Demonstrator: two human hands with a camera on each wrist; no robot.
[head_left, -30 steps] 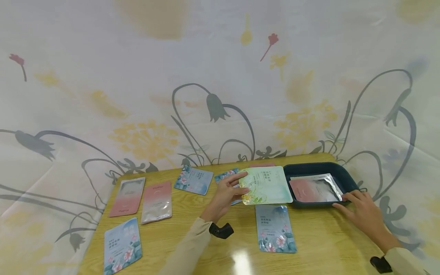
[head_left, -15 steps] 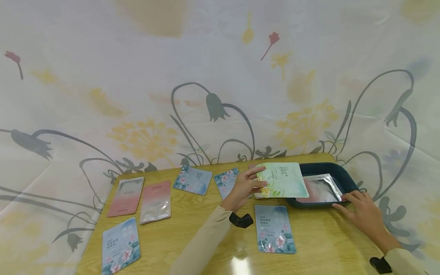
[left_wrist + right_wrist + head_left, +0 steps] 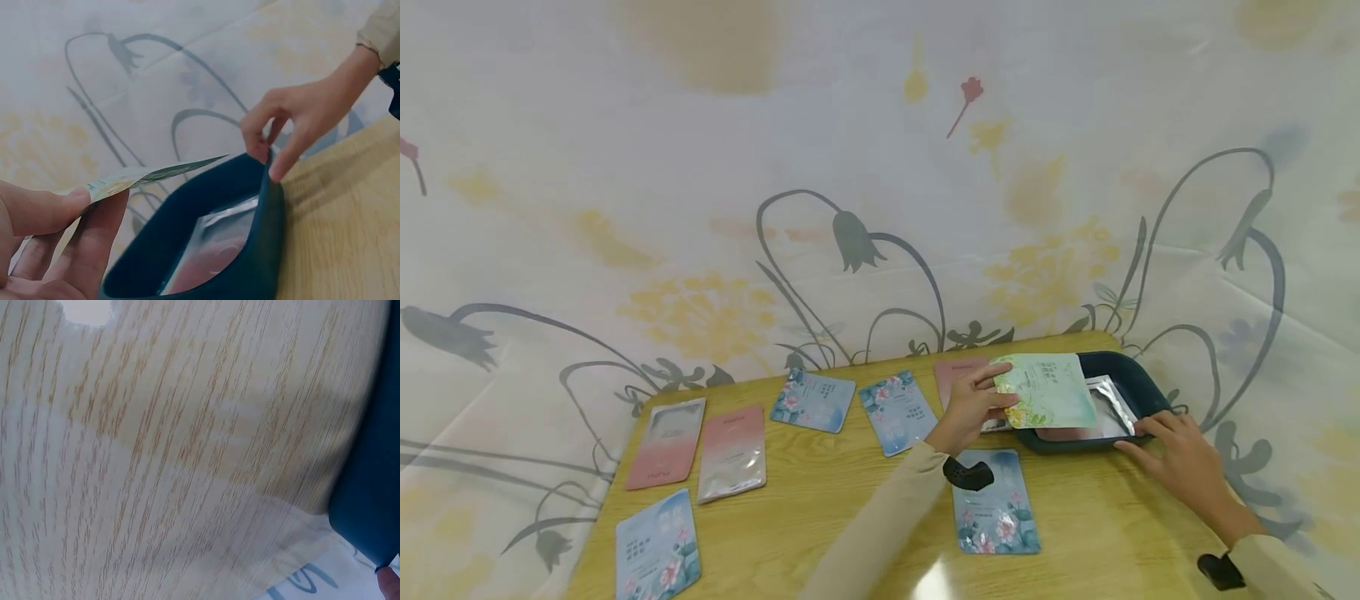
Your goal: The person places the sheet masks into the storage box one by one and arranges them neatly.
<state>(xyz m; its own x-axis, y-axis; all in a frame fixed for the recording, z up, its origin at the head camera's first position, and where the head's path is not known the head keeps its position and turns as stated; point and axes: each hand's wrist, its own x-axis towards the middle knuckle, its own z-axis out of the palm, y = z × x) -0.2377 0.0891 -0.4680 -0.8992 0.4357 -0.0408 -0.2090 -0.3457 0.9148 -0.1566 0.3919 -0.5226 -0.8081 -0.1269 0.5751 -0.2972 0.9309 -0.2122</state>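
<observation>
Left hand: fingers pinch the edge of the green packet, thumb on its upper face, other fingers beneath.
Right hand: thumb and fingers pinch the rim of the dark blue tray at its front right corner, as the head view shows it.
Green packet: over the left part of the tray, its yellow-flowered end by the left hand.
Silver-and-pink packet: inside the tray, partly hidden by the green packet; whether more than 1 lies there is unclear.
Half-covered pink packet: just left of the tray, behind the left hand.
Front blue packet: in front of the tray, partly covered by a black wristband.
Blue pair: left of the tray, 1 nearer blue packet and 1 farther blue packet.
Pink pair: well left of the tray, 1 inner pink packet just beside 1 outer pink packet.
Corner blue packet: well left of the tray and nearer the person.
Table: wood-grained, under the tray.
Backdrop: flower-printed, behind the tray.
</observation>
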